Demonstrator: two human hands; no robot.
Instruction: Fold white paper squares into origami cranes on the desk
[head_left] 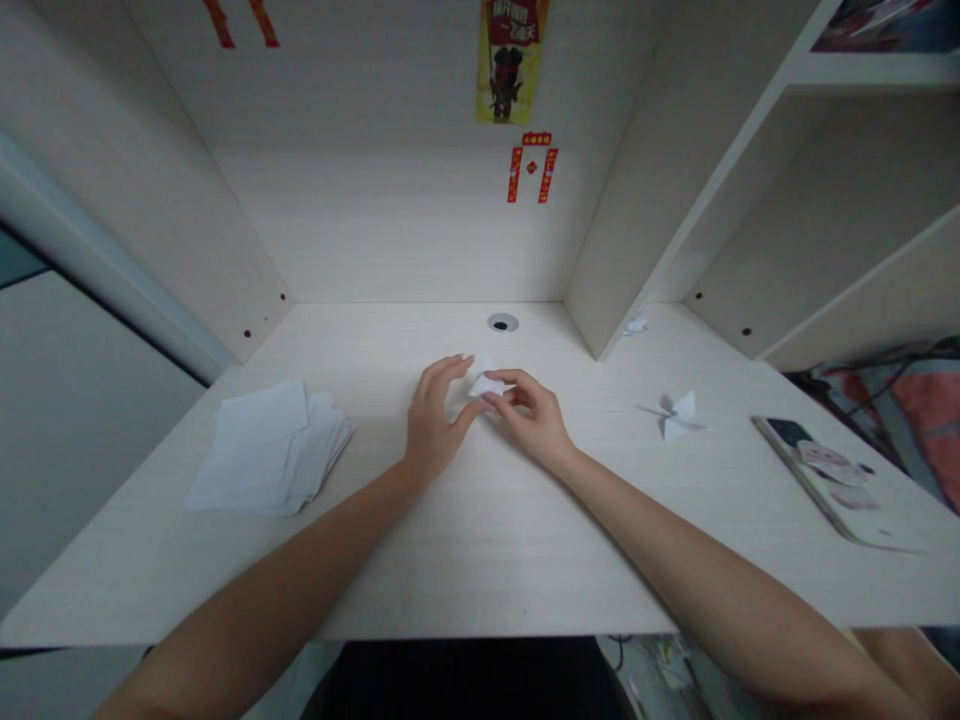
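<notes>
Seemingly I'm mid-fold: my right hand (534, 412) pinches a small white folded-paper piece (487, 385) over the pale wood-grained desk (450, 570); my left hand (436, 415) curls beside it, its grip unclear. A winged white paper figure (680, 414), likely finished, rests at three o'clock; a stack of white sheets (259, 440), presumably pending, lies near nine. Open room runs toward the front edge at six; a pale back panel (405, 210) bounds twelve.

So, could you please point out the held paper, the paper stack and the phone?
Held paper (488, 386): head view, its white lower part.
Paper stack (259, 435): head view, its top sheet.
Phone (836, 485): head view, middle of its upper face.
</notes>
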